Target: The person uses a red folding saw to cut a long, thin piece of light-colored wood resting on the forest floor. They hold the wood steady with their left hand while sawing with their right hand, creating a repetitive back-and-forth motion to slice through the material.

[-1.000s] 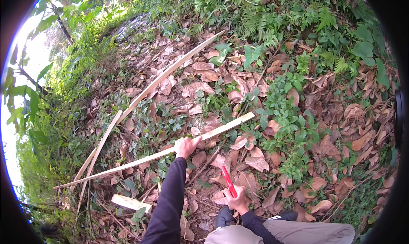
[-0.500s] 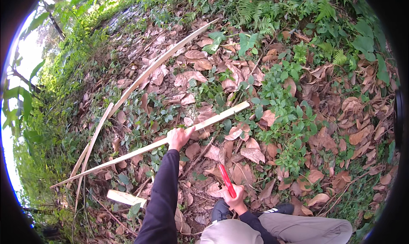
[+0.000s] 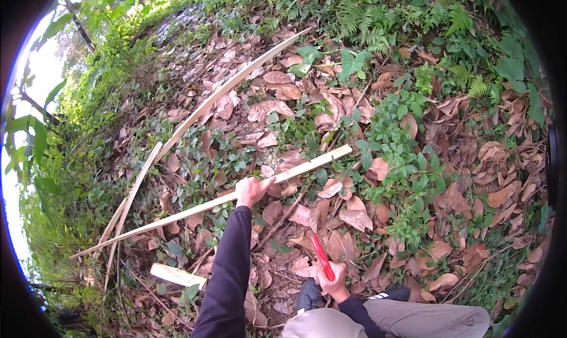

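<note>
My left hand (image 3: pixel 253 191) grips a long pale split strip of bamboo (image 3: pixel 307 168) near its middle; the strip runs from lower left to upper right just above the leaf litter. My right hand (image 3: pixel 334 276) is closed around the red handle of a knife-like tool (image 3: pixel 322 256), held low beside my knee, apart from the strip. My left arm wears a dark long sleeve.
Two more long pale strips (image 3: pixel 230 87) lie on the ground further out, curving down to the left. A short cut piece of pale wood (image 3: pixel 176 275) rests near my left elbow. Dry brown leaves, low green plants (image 3: pixel 407 161) and ferns cover the slope.
My left hand has shifted the held strip slightly, and the view has tilted a little. The right hand with the red tool has stayed low.
</note>
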`<action>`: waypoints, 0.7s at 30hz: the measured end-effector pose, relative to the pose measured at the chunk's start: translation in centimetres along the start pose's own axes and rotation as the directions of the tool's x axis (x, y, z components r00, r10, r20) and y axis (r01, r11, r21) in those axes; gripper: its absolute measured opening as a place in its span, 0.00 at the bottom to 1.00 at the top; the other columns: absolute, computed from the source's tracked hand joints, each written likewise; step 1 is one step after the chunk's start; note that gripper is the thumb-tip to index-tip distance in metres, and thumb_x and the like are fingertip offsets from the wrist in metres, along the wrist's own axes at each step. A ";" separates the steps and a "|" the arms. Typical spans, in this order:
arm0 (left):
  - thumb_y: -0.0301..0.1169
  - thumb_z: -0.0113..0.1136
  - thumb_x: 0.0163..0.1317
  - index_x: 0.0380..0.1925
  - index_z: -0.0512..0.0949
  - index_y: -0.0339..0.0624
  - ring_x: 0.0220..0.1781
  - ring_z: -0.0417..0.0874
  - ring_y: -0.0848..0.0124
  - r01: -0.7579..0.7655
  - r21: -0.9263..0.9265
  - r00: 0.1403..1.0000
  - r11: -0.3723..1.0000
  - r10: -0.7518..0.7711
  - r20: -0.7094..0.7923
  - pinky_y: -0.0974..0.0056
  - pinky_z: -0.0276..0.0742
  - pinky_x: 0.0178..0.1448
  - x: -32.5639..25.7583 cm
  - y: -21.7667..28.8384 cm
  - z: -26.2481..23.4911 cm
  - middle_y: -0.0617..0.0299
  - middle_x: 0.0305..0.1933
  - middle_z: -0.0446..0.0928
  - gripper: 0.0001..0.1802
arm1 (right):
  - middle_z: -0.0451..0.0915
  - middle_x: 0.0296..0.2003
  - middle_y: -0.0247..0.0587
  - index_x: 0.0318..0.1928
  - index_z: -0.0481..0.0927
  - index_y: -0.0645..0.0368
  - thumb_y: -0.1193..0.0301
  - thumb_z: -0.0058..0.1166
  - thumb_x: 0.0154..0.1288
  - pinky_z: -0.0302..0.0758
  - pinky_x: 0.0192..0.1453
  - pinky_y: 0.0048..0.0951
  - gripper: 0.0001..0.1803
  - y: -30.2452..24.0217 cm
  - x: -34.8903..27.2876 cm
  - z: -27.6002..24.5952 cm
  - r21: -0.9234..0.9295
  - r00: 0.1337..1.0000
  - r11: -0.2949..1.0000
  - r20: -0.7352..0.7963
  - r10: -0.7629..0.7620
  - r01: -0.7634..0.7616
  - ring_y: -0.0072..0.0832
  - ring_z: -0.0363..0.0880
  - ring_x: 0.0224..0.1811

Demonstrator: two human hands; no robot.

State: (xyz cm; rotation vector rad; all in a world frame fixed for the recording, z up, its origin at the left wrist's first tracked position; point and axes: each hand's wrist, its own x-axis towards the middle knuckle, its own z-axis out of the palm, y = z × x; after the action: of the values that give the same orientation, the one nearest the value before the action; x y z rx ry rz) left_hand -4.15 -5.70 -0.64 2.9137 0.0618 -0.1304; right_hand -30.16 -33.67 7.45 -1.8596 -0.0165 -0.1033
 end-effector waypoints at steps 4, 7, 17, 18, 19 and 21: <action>0.72 0.48 0.62 0.17 0.84 0.36 0.24 0.84 0.46 -0.035 -0.025 0.999 0.999 0.035 -0.017 0.48 0.78 0.33 -0.4 0.9 0.6 0.41 0.18 0.78 0.45 | 0.73 0.13 0.45 0.18 0.75 0.61 0.75 0.57 0.53 0.72 0.23 0.38 0.10 2.9 -3.2 0.6 0.034 0.998 0.999 -0.044 0.039 -0.037 0.41 0.78 0.15; 0.71 0.47 0.63 0.17 0.83 0.36 0.23 0.83 0.45 -0.068 -0.009 0.997 0.998 0.068 -0.045 0.47 0.77 0.33 -0.6 0.6 0.9 0.41 0.18 0.78 0.45 | 0.72 0.13 0.46 0.18 0.74 0.59 0.75 0.58 0.53 0.70 0.22 0.40 0.10 1.7 -0.2 2.6 -0.088 0.999 0.995 -0.010 -0.045 0.044 0.42 0.77 0.15; 0.73 0.47 0.62 0.14 0.82 0.35 0.23 0.84 0.47 -0.022 0.029 0.999 0.999 0.023 -0.042 0.48 0.77 0.32 0.1 -0.5 1.3 0.42 0.17 0.78 0.47 | 0.74 0.13 0.47 0.23 0.81 0.62 0.75 0.58 0.52 0.73 0.23 0.40 0.04 1.5 -0.9 0.7 -0.129 0.997 0.989 -0.013 -0.079 0.077 0.44 0.79 0.16; 0.73 0.47 0.62 0.14 0.82 0.35 0.22 0.83 0.48 -0.049 0.039 0.998 0.998 0.051 -0.049 0.48 0.77 0.31 0.7 -0.8 1.3 0.42 0.16 0.77 0.47 | 0.74 0.13 0.47 0.23 0.82 0.62 0.75 0.58 0.51 0.74 0.25 0.40 0.04 1.4 -2.4 0.1 -0.025 0.992 0.995 -0.074 -0.100 0.099 0.43 0.79 0.16; 0.73 0.47 0.62 0.13 0.81 0.35 0.22 0.83 0.48 -0.043 0.026 0.998 0.999 0.044 -0.035 0.48 0.77 0.31 0.6 -0.1 1.3 0.42 0.16 0.77 0.47 | 0.74 0.13 0.46 0.22 0.80 0.62 0.75 0.58 0.51 0.74 0.25 0.40 0.05 1.1 -3.4 -0.3 -0.022 0.993 0.996 -0.076 -0.086 0.084 0.43 0.79 0.16; 0.72 0.46 0.62 0.13 0.81 0.35 0.21 0.83 0.48 -0.029 0.015 0.999 0.999 0.028 0.016 0.48 0.76 0.31 -0.3 0.4 1.2 0.42 0.16 0.76 0.47 | 0.73 0.12 0.46 0.20 0.78 0.60 0.74 0.59 0.52 0.73 0.24 0.41 0.07 1.7 -2.9 -0.1 -0.036 1.000 0.999 -0.005 -0.024 0.024 0.42 0.78 0.15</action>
State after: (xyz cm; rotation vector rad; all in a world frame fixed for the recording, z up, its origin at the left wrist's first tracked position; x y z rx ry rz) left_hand -4.49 -6.37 -1.73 2.9269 0.0166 -0.1496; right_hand -32.98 -34.14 5.64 -1.8952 -0.0336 -0.1258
